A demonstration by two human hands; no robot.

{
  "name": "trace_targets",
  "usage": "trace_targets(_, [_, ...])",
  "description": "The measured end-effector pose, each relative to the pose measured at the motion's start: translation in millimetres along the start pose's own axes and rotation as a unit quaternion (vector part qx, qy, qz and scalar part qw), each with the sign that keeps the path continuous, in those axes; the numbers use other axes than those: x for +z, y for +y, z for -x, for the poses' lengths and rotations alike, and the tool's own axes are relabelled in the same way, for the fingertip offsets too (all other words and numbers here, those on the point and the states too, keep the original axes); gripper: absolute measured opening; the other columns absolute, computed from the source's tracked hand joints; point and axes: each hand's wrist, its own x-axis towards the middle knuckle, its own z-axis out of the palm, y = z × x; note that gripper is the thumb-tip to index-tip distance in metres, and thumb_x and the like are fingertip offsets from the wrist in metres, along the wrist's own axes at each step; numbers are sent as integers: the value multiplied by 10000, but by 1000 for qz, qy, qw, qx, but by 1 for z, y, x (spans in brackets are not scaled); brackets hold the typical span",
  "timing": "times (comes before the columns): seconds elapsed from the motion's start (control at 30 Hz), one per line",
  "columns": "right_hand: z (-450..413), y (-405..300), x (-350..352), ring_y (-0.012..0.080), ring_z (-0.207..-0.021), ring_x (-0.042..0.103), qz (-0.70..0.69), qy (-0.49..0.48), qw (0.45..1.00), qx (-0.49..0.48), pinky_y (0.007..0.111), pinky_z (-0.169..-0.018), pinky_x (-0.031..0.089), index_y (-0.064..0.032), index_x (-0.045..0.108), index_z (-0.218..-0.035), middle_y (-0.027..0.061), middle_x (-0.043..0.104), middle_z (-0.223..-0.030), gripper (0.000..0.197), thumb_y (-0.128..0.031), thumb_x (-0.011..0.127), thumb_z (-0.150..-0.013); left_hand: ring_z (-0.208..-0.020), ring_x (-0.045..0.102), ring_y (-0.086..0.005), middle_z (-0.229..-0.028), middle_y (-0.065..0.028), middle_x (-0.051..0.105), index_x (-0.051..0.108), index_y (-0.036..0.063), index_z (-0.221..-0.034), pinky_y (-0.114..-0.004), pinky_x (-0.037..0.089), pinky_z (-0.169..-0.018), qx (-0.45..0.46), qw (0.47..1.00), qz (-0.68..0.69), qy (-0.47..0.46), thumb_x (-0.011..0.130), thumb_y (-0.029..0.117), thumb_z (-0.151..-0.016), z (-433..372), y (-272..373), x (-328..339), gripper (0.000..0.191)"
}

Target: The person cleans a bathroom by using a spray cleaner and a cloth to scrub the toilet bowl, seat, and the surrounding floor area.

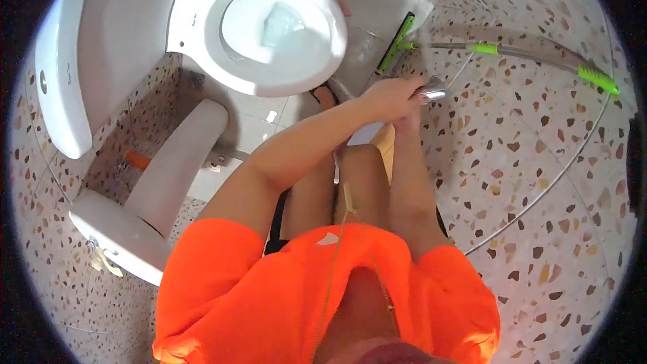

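Note:
My left hand (389,97) is closed around a chrome metal fitting, perhaps a handheld sprayer (432,92). Against it and partly beneath it is my right hand (408,117); its fingers are mostly hidden, so its grip cannot be made out. Both hands are in front of my knees, close to the terrazzo wall. Beyond them, a squeegee with a green and black blade (396,43) rests with its long metal handle running right. To the upper left stands a white toilet bowl (328,60), its seat mount bare, with water inside.
The toilet's cistern (63,76) is at the far left. Below it, a white pedestal basin (119,230) bears a tap with a pale lever. An orange object (137,160) lies behind the pedestal. Terrazzo wall (530,162) curves along the right. Pale floor tiles (252,129) show by the bowl.

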Motion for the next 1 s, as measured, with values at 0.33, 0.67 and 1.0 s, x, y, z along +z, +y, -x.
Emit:
trace_targets(0.33, [23, 17, -76, 238, -821, 592, 50, -61, 989, 127, 360, -650, 518, -33, 518, -1146, 92, 601, -1007, 329, -252, 490, -902, -809, 596, -404, -888, -210, 603, 470, 127, -1139, -499, 473, -681, -87, 989, -74, -93, 467, 324, -889, 119, -6, 82, 318])
trace_targets(0.67, [85, 82, -113, 199, -792, 594, 126, 91, 979, 128, 343, -659, 487, -69, 529, -1185, 61, 622, -986, 326, -137, 532, -866, -728, 616, -336, -872, -137, 601, 488, 137, -1069, -425, 493, -583, -142, 965, -214, 46, 537, 330, -853, 204, -23, 107, 295])
trace_targets(1.0, [104, 103, -151, 182, -830, 604, 183, 53, 970, 149, 308, -647, 510, -84, 506, -1226, 53, 597, -1049, 358, -124, 538, -872, -817, 597, -395, -956, -197, 614, 464, 109, -1156, -462, 466, -715, -232, 959, -67, 151, 485, 277, -894, 255, -32, 136, 312])
